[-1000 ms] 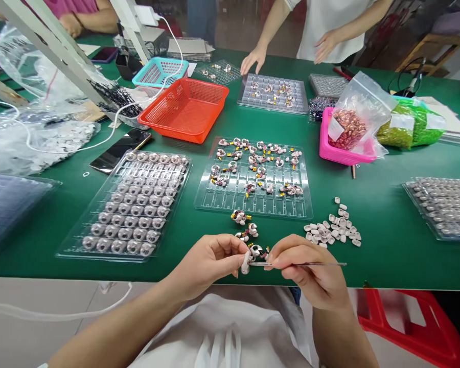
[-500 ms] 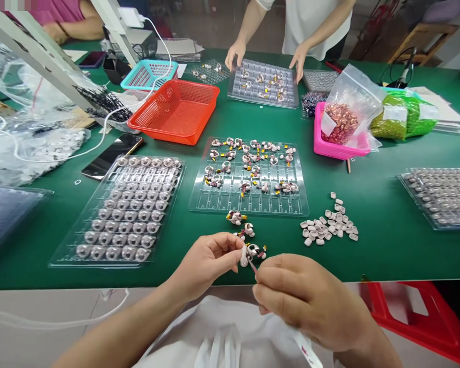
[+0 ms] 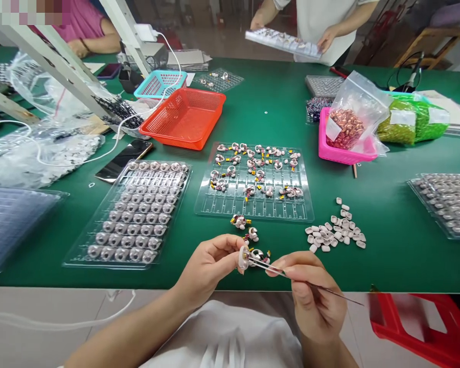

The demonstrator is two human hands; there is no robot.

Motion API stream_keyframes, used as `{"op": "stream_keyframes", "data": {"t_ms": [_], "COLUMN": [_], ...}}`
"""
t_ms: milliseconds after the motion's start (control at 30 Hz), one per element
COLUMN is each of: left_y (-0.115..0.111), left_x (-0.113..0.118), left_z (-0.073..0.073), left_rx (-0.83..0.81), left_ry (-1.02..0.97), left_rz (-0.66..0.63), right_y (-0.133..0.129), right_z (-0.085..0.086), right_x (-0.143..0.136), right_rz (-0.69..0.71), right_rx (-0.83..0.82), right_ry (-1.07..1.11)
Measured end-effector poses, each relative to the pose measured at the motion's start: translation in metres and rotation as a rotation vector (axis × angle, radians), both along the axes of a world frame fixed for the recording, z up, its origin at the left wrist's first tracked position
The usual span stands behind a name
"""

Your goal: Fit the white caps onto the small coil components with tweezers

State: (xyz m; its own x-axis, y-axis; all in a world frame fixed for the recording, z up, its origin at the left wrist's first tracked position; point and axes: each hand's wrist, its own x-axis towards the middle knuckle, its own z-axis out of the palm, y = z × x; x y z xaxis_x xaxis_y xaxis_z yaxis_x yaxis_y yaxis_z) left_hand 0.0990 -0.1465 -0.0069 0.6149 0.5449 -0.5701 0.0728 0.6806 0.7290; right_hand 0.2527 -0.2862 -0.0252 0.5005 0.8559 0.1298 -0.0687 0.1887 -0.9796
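My left hand [image 3: 209,266] pinches a small off-white earbud shell [image 3: 243,259] between thumb and forefinger above the table's near edge. Closed round a pair of thin metal tweezers [image 3: 266,265], my right hand [image 3: 316,294] points their tips into the shell from the right. Just behind lie loose earbud parts [image 3: 239,221] with coloured wires and yellow tabs. A clear tray [image 3: 253,208] beyond them carries several more such parts. Small pale caps [image 3: 335,229] are scattered in a pile to the right.
On the left stands a tray of rounded shells [image 3: 132,209], with a phone [image 3: 124,160] behind it. A red basket [image 3: 186,120] and a pink basket [image 3: 347,151] with a bag stand farther back. Across the table a co-worker's hands hold a tray [image 3: 283,43]. A red stool [image 3: 417,327] is below right.
My right hand has turned and shifted right, so the tweezers now show at full length, tips at the shell. The co-worker has raised and tilted the far tray. The view has shifted slightly.
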Motion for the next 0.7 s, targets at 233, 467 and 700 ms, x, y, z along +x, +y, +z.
{"op": "stream_keyframes", "data": {"t_ms": [233, 467, 700], "left_y": [-0.002, -0.001, -0.001], "left_x": [-0.002, 0.000, -0.002], "left_z": [0.000, 0.001, 0.000], "left_rx": [0.022, 0.031, 0.038], "left_ry": [0.004, 0.016, 0.012], "left_rz": [0.010, 0.019, 0.028], "right_y": [0.006, 0.008, 0.013], "right_z": [0.002, 0.001, -0.002], "right_x": [-0.001, -0.004, -0.004], "right_rz": [0.027, 0.005, -0.001], "right_rx": [0.080, 0.057, 0.059], "right_ry": [-0.056, -0.034, 0.028]}}
